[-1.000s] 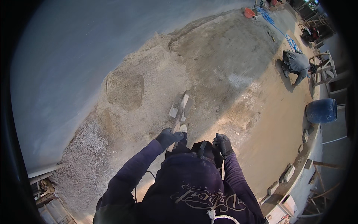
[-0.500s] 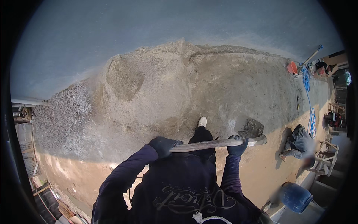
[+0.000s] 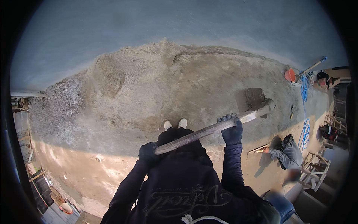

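Observation:
I hold a hoe (image 3: pixel 199 133) slantwise in front of my body, its wooden handle rising toward the right. My left hand (image 3: pixel 148 152), in a dark glove, is closed round the handle's lower left end. Farther along toward the head, my right hand (image 3: pixel 232 130), also gloved, grips the handle with its fingers over the top. The flat hoe blade (image 3: pixel 254 98), smeared with dark grey material, hangs over wet-looking grey mortar (image 3: pixel 209 82). A heap of grey sandy mix (image 3: pixel 138 71) lies ahead to the left, with coarser gravel (image 3: pixel 61 106) beyond its left side.
To the right, a co-worker (image 3: pixel 289 153) bends low, one hand on a long flat tool (image 3: pixel 258 149) at the ground. A blue hose (image 3: pixel 304 93), an orange bucket (image 3: pixel 289 75) and a small hand tool (image 3: pixel 291 112) lie farther right. A blue barrel (image 3: pixel 279 205) stands lower right. A grey wall (image 3: pixel 179 22) rises ahead.
The hoe's head has swung up and away to the right, with my right hand higher. My left hand is slightly lower and farther left. Both my shoes now show side by side.

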`<state>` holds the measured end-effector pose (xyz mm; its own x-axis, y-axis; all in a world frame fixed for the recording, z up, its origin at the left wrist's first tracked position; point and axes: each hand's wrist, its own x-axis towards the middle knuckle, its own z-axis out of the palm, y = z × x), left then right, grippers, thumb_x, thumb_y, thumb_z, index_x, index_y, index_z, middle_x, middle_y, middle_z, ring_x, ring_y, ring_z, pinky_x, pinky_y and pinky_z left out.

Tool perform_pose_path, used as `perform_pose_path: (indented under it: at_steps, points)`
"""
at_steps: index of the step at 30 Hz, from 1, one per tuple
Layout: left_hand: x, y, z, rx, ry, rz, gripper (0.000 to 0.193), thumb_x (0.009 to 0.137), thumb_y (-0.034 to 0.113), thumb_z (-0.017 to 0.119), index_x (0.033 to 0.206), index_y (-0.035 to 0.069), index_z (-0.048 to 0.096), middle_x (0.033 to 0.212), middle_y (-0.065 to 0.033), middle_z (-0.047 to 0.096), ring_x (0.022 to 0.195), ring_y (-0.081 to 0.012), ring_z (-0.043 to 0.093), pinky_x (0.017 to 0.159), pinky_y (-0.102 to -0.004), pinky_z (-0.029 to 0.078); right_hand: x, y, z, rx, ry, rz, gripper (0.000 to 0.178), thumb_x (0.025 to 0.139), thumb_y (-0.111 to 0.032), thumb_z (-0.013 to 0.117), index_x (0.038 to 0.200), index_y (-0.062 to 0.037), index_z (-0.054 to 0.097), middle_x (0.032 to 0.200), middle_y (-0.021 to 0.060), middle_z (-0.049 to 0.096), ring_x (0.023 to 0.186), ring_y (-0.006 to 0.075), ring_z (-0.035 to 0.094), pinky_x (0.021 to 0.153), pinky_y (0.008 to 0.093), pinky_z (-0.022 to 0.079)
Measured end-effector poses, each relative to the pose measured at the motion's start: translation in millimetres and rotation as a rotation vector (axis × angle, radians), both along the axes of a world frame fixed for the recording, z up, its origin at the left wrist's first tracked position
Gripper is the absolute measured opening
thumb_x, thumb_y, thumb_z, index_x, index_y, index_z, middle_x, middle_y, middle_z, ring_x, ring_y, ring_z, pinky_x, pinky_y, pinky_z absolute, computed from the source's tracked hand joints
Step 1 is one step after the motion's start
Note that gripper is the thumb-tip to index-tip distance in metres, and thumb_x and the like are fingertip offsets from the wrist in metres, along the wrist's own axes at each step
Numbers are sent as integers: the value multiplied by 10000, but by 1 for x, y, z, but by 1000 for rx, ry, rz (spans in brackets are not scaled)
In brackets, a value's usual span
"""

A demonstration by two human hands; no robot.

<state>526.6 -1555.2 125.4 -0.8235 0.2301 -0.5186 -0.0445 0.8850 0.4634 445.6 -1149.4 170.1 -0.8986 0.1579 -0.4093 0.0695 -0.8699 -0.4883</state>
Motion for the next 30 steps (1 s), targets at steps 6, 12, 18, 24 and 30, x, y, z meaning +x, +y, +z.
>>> perform_pose_path:
  at_steps: [6, 12, 18, 24, 30]
  points:
    - [-50, 79, -27, 732, -481, 74, 430, 806, 365, 813, 1079, 61, 678, 900, -115, 720, 807, -262, 720, 736, -388, 564, -49, 30, 92, 641, 325, 158, 760, 869, -194, 761, 1493, -106, 337, 1123, 164, 648, 1014, 332, 682, 924, 548, 565]
    - [-126, 216, -47, 989, -629, 372, 455, 827, 292, 838, 1162, 40, 660, 902, -84, 717, 811, -184, 720, 715, -331, 552, -105, 36, 17, 775, -97, 0, 592, 915, -132, 722, 1403, -59, 394, 965, 148, 664, 826, 272, 704, 792, 465, 610]
    - [-156, 306, -217, 274, -553, 530, 532, 767, 317, 853, 1135, -1, 638, 999, -158, 738, 969, -316, 711, 869, -408, 523, -137, 48, -292, 661, -490, 149, 143, 932, -85, 706, 1023, -37, 607, 776, 96, 654, 630, 217, 665, 582, 368, 576]
    - [-169, 415, -302, 360, -1080, 842, 391, 792, 255, 827, 1016, 7, 624, 756, -83, 657, 678, -219, 670, 581, -381, 501, -178, 123, -468, 499, -1056, 865, 192, 877, -216, 756, 847, -61, 647, 664, 56, 621, 556, 194, 618, 543, 365, 529]
    - [-209, 468, -233, 527, -854, 986, 394, 850, 345, 757, 1002, -5, 659, 744, -111, 669, 688, -214, 684, 599, -374, 512, -232, 176, -404, 194, -917, 751, 190, 892, -236, 745, 869, -105, 609, 719, 31, 573, 637, 201, 601, 679, 363, 571]
